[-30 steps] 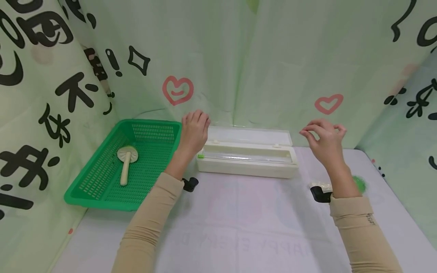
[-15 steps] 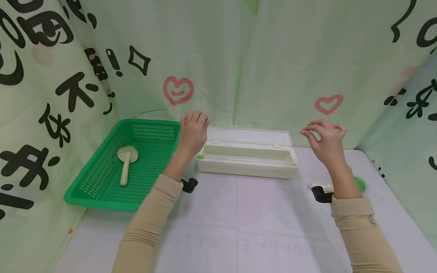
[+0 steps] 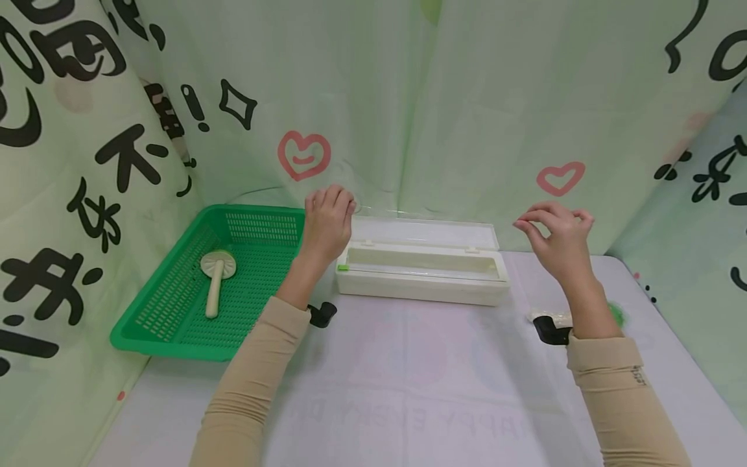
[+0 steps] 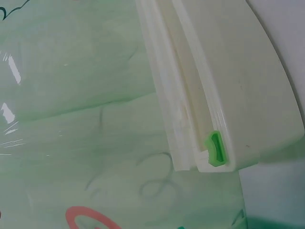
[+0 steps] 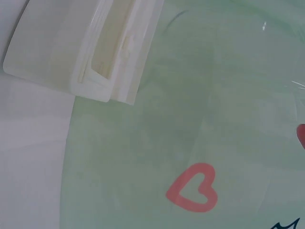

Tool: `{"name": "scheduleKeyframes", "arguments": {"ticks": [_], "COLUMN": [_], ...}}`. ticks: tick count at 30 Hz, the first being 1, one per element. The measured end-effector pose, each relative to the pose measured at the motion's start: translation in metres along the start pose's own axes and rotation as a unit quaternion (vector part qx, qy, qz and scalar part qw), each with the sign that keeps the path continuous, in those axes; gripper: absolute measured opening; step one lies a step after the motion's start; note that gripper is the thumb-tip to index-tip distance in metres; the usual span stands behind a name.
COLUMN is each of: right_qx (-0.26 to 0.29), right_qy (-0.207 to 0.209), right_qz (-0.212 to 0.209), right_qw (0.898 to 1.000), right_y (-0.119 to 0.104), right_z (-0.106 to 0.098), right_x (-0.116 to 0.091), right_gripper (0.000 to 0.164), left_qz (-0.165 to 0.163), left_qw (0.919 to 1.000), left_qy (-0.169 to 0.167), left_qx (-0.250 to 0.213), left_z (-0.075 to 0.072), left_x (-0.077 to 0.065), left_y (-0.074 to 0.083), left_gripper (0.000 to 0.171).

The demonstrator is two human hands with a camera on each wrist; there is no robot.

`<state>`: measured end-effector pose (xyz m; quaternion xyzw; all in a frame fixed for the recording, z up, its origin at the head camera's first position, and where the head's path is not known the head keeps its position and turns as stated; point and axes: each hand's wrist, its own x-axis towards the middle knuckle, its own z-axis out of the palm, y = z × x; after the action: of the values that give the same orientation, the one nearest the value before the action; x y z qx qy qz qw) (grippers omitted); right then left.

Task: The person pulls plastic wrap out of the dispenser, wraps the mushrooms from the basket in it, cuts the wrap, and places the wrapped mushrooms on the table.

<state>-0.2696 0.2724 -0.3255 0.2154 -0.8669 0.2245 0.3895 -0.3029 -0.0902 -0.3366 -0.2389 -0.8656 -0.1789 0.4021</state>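
Note:
My left hand [image 3: 327, 224] is raised behind the long white cling film dispenser [image 3: 423, 285], near its left end, with fingers bent down. Off the right end, my right hand [image 3: 557, 240] pinches with thumb and index finger. Between the hands stretches a sheet of clear cling film [image 4: 14, 71], showing as bright glints in the left wrist view and a faint edge line in the head view. The dispenser's lid [image 3: 426, 232] lies back; a green slide cutter [image 4: 217, 149] sits at the left end of its slot. Neither wrist view shows the fingers.
At the left stands a green basket [image 3: 117, 337] holding a pale mushroom [image 3: 216, 279]. A clear packet [image 3: 554, 319] and a green item [image 3: 615, 314] are partly hidden by the right forearm. A printed curtain [image 3: 467, 117] surrounds the white table [image 3: 408, 376].
My left hand has shifted slightly left; the right hand is nearly still. The shine in the dispenser's opening one second ago has gone, leaving its cream inside visible.

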Motion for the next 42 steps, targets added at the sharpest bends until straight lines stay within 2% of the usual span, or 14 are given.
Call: {"name": "scheduleKeyframes", "arguments": {"ticks": [17,25,33,42], "right_qx": [0.003,-0.012,-0.019,-0.083], "right_qy": [0.025,0.03,0.054,0.02], "right_qz": [-0.016,-0.025,-0.043,-0.1], "right_qw": [1.0,0.999,0.997,0.991], "right_y": [-0.003,-0.005,-0.008,-0.005], "right_z": [-0.008,-0.013,-0.015,-0.023], "right_x": [0.008,0.013,0.017,0.022], "right_gripper": [0.013,0.013,0.015,0.014], "left_qz": [0.012,0.014,0.017,0.031], "left_qw": [0.9999,0.9998,0.9995,0.9978], "left_qy": [0.011,0.014,0.011,0.016], "left_qx": [0.006,0.005,0.024,0.056], "left_z": [-0.01,-0.014,-0.018,-0.024], "left_x": [0.01,0.015,0.018,0.023], "left_y": [0.004,0.004,0.005,0.005], "left_gripper": [0.016,0.015,0.017,0.016]}}
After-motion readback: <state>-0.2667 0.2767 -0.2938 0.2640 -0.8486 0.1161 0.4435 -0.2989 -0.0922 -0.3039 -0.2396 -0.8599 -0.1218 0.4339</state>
